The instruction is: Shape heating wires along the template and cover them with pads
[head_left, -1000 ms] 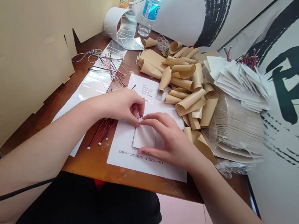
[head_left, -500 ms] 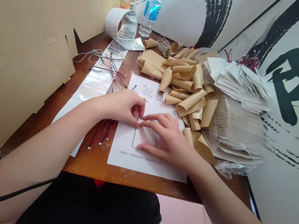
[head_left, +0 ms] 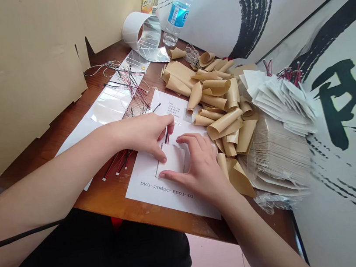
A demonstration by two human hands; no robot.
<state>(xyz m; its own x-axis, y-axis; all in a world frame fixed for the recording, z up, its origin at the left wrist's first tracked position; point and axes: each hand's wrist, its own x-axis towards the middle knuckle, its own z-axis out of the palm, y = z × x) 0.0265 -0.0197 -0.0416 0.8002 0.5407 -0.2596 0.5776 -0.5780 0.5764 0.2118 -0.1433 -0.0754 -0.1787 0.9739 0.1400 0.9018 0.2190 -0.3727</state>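
Observation:
A thin white square pad [head_left: 170,160] lies flat on the printed sheet [head_left: 144,173], with short dark red and black wires [head_left: 166,138] at its upper edge. My left hand [head_left: 150,134] is over the upper left side of the pad, thumb tip resting at its left part. Its thumb and curled index finger are apart, with the wires visible between them. My right hand [head_left: 199,159] spreads over the pad's right side, thumb by the lower edge and fingers bent near the upper right. Part of the pad is hidden beneath it.
Rolled brown paper pieces [head_left: 221,101] heap right of the sheet, beside stacked white pads [head_left: 279,97] and a plastic-wrapped stack [head_left: 274,155]. Loose wires [head_left: 133,82] lie left on another sheet. A label roll [head_left: 140,30] and bottle [head_left: 176,16] stand behind. Cardboard [head_left: 22,62] walls the left.
My hands have moved apart; their fingertips were together at the pad's upper edge. My left thumb has come down onto the pad, and the wires and more of the pad now show.

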